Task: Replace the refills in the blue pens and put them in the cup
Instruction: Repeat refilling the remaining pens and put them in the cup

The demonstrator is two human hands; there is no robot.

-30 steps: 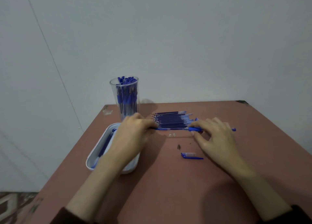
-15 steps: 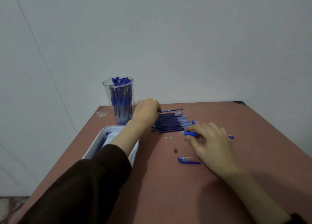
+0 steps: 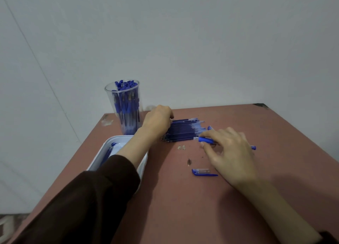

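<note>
A plain pale wall point(image 3: 183, 41) stands behind a reddish-brown table point(image 3: 284, 133), chipped at its far right corner; patterned floor point(image 3: 7, 224) shows lower left

A reddish-brown table point(image 3: 183, 207) stands pushed up to a plain pale wall point(image 3: 183, 41). The table's far left corner has a worn, pale patch point(image 3: 107, 122), and its far right corner is chipped dark point(image 3: 260, 105). A white plastic tray point(image 3: 119, 137) sits by the left edge. 2 small pale scraps point(image 3: 181, 147) lie mid-table. A thin line point(image 3: 36, 65) slants down the wall at left, and a bit of patterned floor point(image 3: 7, 223) shows near left.
</note>
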